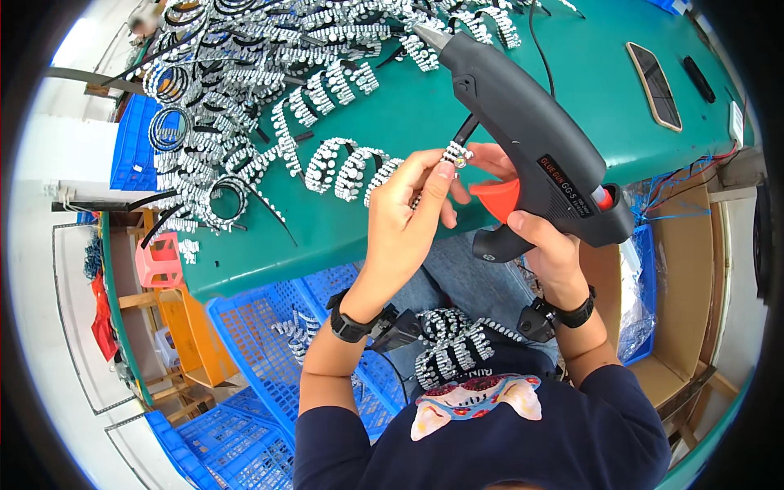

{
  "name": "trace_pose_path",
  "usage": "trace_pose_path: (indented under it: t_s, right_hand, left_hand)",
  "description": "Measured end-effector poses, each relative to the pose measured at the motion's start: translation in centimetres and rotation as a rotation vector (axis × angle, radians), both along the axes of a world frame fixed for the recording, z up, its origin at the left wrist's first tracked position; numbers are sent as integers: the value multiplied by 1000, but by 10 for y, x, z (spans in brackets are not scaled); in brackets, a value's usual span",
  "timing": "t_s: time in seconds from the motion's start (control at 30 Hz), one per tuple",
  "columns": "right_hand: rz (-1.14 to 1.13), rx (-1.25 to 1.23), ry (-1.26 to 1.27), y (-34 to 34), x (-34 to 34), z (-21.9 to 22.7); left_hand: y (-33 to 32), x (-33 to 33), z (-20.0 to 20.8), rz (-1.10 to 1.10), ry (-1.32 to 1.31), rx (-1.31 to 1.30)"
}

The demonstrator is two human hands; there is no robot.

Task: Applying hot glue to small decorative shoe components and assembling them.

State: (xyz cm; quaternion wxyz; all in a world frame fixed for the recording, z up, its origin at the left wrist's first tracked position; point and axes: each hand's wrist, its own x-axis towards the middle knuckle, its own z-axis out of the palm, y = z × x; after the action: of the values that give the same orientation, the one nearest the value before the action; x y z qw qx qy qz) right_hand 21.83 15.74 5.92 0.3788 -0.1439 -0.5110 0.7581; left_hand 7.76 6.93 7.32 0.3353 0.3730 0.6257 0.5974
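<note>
In my right hand (549, 245) is a black glue gun (535, 122) with an orange trigger (498, 200), its metal nozzle pointing up and to the left. My left hand (408, 200) is closed, thumb and fingers pinching the end of a coiled rhinestone strip (457, 154). A short black tip sticks out above the pinch, close beside the gun's body. Further coils of the white, sparkling strip (347, 170) trail leftward from my left hand over the green table. Some right-hand fingers are partly hidden behind the gun.
A large heap of rhinestone strips (237, 90) covers the table's (269, 269) far left. At the right lie a phone (655, 86) and a small black object (699, 79). More coils (457, 347) rest on my lap. Blue crates (261, 327), a pink stool (159, 260) and a cardboard box (682, 286) stand around.
</note>
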Motion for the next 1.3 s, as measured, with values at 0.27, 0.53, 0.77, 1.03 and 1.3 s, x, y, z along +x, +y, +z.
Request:
trace_pose_path:
  t_s: [0.27, 0.53, 0.77, 1.03, 1.3]
  right_hand:
    - [4, 92, -90, 3, -2, 3]
    - [61, 115, -88, 4, 16, 5]
    - [125, 283, -201, 5, 86, -8]
    - [10, 183, -317, -7, 101, -11]
    - [-4, 265, -404, -4, 104, -15]
  left_hand:
    - [3, 1, 4, 10, -123, -58]
    - [7, 4, 4, 35, -94, -53]
    - [12, 9, -7, 54, 82, -22]
    - [18, 19, -14, 111, 372, -29]
    - [17, 21, -13, 102, 486, -21]
